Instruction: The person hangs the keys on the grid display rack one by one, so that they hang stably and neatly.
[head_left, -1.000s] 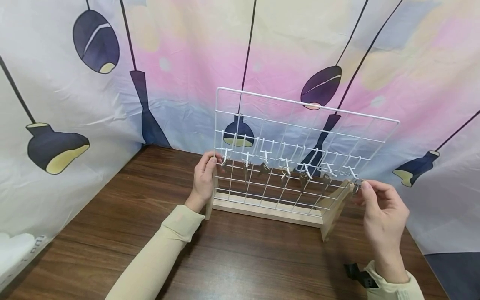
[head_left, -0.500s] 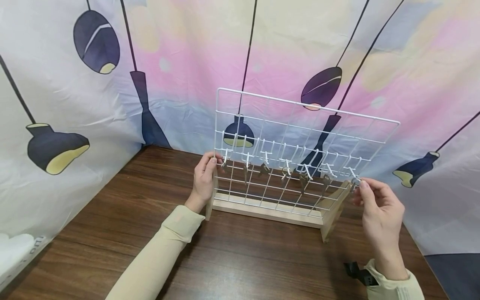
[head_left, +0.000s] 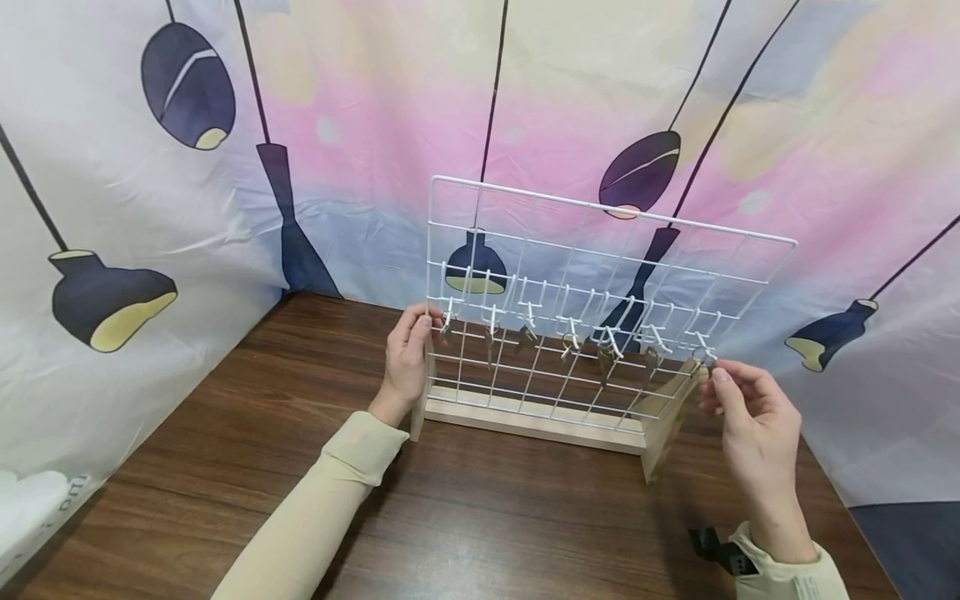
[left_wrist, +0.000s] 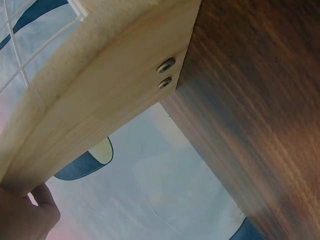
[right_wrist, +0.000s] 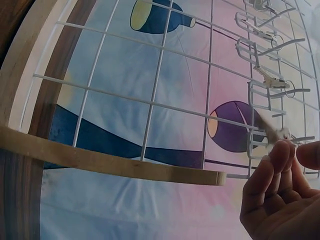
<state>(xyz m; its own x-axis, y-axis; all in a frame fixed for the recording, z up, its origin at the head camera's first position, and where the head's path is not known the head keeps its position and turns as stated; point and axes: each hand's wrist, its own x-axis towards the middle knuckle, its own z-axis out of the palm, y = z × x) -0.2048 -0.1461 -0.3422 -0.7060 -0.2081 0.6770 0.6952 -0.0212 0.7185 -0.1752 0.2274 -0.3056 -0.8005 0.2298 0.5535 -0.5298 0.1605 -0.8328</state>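
Note:
A white wire grid rack (head_left: 615, 209) stands on a wooden base (head_left: 532, 422), with white hooks along its middle. Metal keys (head_left: 607, 365) hang by rings from several hooks. My left hand (head_left: 407, 358) grips the rack's left wooden side, whose panel (left_wrist: 100, 85) fills much of the left wrist view. At the rightmost hook (head_left: 702, 342), my right hand (head_left: 761, 433) pinches a key between thumb and fingers. Its ring (head_left: 702, 356) is at the hook's tip, around the prong as far as I can see. In the right wrist view, the fingers (right_wrist: 281, 160) hide most of this key.
The rack's right wooden side (head_left: 667, 429) stands just left of my right hand. A dark brown wooden table (head_left: 487, 517) lies underneath. Behind hangs a cloth (head_left: 375, 108) printed with lamps. A white object with lettering (head_left: 33, 508) sits at the left edge.
My right hand has moved slightly left, bringing the key ring from beside the rightmost hook to its tip. My left hand keeps its grip on the rack's side.

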